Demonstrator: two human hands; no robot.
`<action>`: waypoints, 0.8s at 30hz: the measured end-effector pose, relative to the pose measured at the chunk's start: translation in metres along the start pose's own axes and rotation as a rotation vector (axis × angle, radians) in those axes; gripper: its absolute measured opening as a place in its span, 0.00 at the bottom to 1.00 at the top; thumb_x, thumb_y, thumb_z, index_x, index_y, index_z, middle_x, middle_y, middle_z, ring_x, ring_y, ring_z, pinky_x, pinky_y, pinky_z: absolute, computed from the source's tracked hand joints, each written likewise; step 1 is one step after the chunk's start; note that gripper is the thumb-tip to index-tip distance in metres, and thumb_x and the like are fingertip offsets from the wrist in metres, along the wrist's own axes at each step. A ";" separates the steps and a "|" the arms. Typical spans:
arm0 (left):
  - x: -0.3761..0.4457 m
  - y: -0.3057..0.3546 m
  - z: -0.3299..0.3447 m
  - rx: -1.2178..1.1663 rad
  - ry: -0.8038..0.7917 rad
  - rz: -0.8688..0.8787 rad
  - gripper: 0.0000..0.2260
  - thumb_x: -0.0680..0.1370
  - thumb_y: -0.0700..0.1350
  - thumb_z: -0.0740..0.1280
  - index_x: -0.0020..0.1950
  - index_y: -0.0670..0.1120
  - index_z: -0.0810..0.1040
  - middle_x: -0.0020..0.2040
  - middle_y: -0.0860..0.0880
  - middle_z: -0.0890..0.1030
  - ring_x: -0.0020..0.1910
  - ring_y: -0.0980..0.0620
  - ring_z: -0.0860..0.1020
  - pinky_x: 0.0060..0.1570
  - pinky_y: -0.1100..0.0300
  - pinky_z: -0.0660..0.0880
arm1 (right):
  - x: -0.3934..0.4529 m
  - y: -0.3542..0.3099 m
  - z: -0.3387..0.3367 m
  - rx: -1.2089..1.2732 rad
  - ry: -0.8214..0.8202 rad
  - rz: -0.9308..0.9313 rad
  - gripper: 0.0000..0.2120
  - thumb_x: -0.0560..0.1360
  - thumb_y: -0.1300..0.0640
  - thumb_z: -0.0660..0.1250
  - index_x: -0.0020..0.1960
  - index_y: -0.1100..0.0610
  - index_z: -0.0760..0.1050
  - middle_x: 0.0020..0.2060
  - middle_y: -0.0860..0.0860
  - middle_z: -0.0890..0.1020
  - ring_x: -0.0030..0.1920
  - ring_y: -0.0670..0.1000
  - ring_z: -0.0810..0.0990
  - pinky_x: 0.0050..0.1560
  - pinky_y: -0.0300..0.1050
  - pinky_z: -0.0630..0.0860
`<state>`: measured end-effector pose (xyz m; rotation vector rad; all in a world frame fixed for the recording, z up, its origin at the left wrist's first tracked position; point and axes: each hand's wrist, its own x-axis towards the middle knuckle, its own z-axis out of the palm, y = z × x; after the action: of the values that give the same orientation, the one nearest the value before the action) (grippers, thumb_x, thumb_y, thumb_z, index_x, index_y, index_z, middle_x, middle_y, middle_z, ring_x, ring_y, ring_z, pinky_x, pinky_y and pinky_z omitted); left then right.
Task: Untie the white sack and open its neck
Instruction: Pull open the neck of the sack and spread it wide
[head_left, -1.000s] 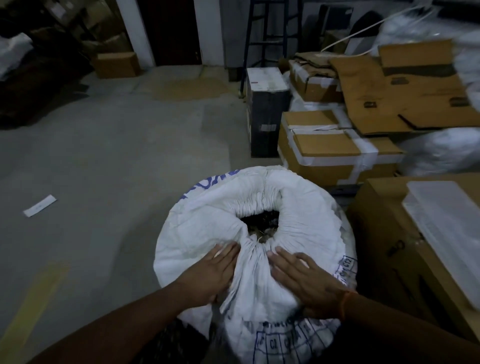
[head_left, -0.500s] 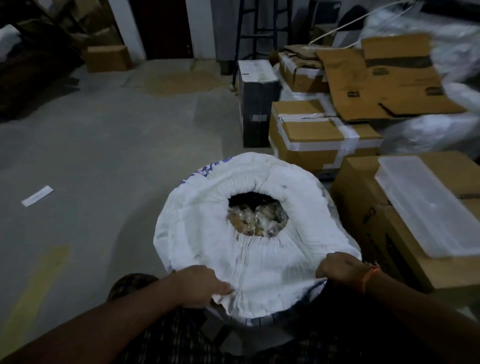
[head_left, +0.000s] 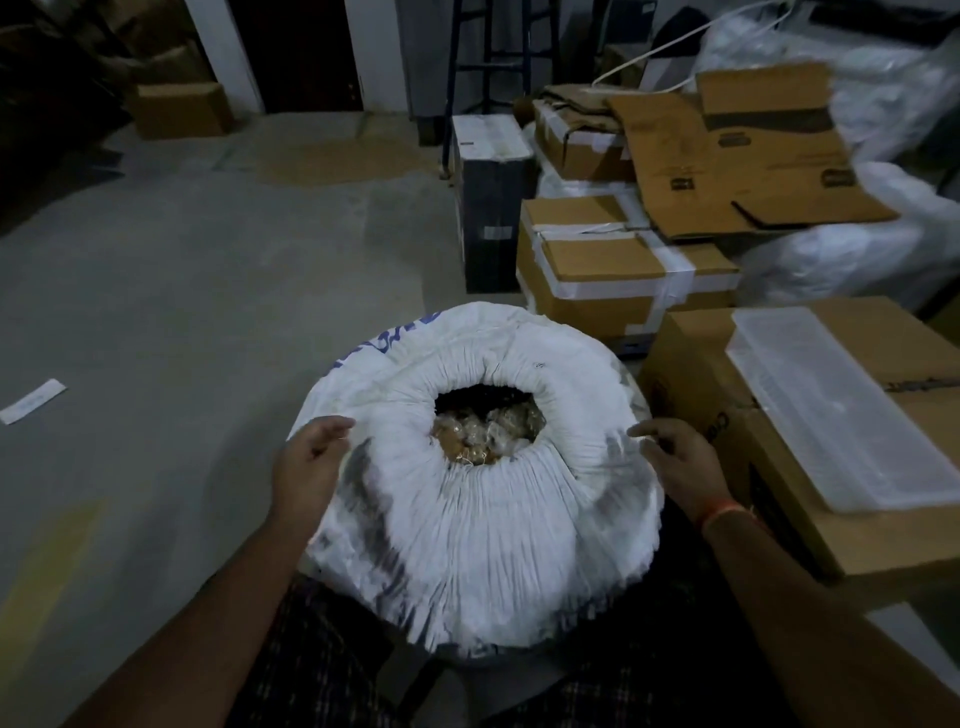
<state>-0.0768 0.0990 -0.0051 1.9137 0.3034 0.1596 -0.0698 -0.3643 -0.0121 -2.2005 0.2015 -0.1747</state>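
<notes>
Now your left hand (head_left: 306, 462) and right hand (head_left: 675, 462) have let go of the rolled rim, open and empty beside the white sack (head_left: 478, 519) between your knees, its neck (head_left: 488, 426) wider.

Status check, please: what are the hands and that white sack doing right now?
Left hand and right hand open, at the white sack sides. Neck partly open, brownish contents showing. Nothing in the way.
</notes>
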 end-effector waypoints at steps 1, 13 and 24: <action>0.009 -0.006 0.000 0.044 0.092 -0.071 0.16 0.78 0.35 0.70 0.46 0.58 0.85 0.48 0.46 0.85 0.37 0.57 0.82 0.43 0.62 0.79 | 0.010 0.004 0.005 -0.007 0.007 0.028 0.07 0.76 0.66 0.69 0.50 0.57 0.84 0.49 0.54 0.84 0.51 0.52 0.81 0.53 0.46 0.75; 0.047 -0.016 0.026 0.016 -0.259 -0.049 0.13 0.79 0.37 0.72 0.62 0.48 0.83 0.63 0.53 0.83 0.63 0.54 0.80 0.65 0.58 0.74 | 0.053 0.000 0.037 -0.170 -0.337 -0.018 0.18 0.73 0.66 0.76 0.61 0.57 0.83 0.57 0.49 0.82 0.61 0.49 0.79 0.55 0.18 0.65; 0.049 0.006 0.032 0.698 0.360 0.258 0.17 0.73 0.36 0.69 0.60 0.49 0.81 0.77 0.39 0.67 0.75 0.36 0.68 0.69 0.41 0.67 | 0.061 -0.007 0.031 -0.637 0.106 -0.182 0.19 0.72 0.55 0.70 0.62 0.49 0.81 0.68 0.59 0.72 0.65 0.65 0.72 0.59 0.62 0.74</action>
<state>-0.0210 0.0824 -0.0130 2.6144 0.3830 0.6435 -0.0033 -0.3485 -0.0216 -2.8487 0.1233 -0.3689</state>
